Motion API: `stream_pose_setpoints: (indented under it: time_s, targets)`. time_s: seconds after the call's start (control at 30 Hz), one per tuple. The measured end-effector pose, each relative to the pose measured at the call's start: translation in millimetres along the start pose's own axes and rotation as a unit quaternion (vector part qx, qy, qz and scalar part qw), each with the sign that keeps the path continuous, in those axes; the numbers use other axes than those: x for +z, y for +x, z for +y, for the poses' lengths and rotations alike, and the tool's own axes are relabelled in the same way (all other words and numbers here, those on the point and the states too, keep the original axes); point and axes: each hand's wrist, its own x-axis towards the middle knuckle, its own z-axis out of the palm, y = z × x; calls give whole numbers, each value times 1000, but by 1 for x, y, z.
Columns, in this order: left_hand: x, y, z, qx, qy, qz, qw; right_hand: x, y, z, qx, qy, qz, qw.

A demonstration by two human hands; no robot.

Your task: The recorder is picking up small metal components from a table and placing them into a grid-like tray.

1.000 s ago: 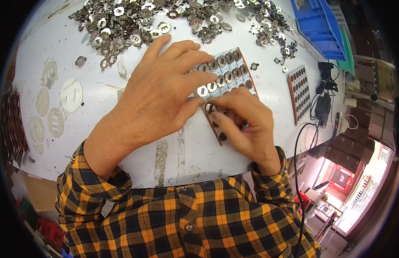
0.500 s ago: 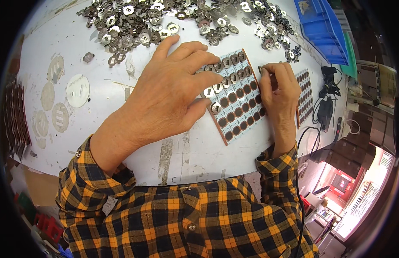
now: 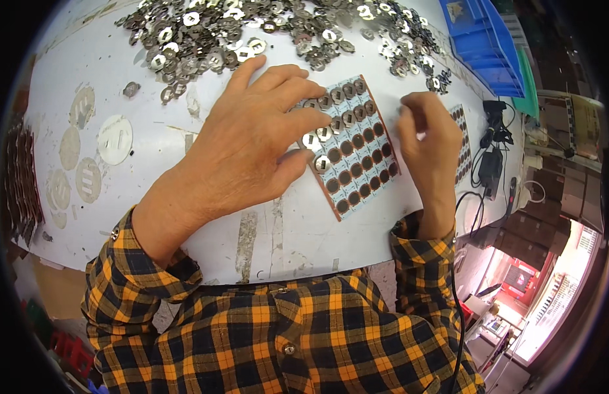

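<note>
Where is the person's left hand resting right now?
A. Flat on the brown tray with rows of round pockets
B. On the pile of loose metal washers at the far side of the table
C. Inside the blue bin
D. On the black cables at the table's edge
A: the left hand lies spread over the near-left part of the brown tray, fingers covering some of its pockets.

Head camera — looking down, close over table [image 3: 186,157]
</note>
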Motion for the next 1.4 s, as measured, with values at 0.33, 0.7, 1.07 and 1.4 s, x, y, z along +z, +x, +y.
stream_pose_setpoints:
  time_s: [0.33, 0.7, 1.07, 1.4]
  targets:
    - [1, -3, -2, 6, 8, 2, 1000, 5, -37, -53, 121, 335, -145, 923]
    - [0, -3, -1, 5, 0, -6, 1000, -1, -29, -44, 60, 324, -196, 923]
    - [0, -4, 1, -3, 9, -2, 1000, 2, -27, -44, 74, 298, -184, 934]
    - [0, -3, 5, -19, 7, -3, 1000, 7, -27, -49, 16, 244, -168, 955]
